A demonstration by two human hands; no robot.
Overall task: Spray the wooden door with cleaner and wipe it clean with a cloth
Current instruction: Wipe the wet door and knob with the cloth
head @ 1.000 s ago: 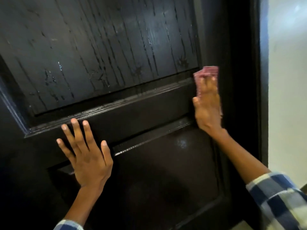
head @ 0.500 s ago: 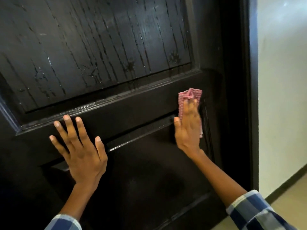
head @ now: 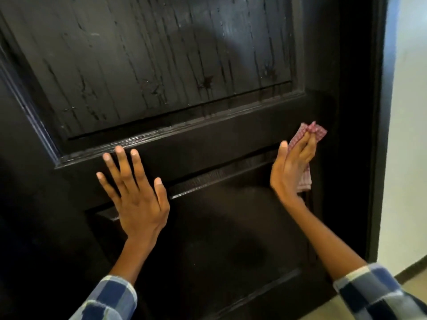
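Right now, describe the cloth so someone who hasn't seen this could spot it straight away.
Start at the dark wooden door and go to its right side, just below the upper panel. There the right hand presses a cloth against the wood. It is red-and-white checked, the only pale, patterned thing on the door.

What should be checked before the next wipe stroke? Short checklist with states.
1. Cloth under right hand, against door: ok.
2. Left hand flat on door, bracing: ok.
3. Upper panel wiped: not ok, drip streaks remain.
4. Path up to panel free: ok.
5. Cloth dry enough: cannot tell.
6. Spray bottle near: cannot tell, not in view.
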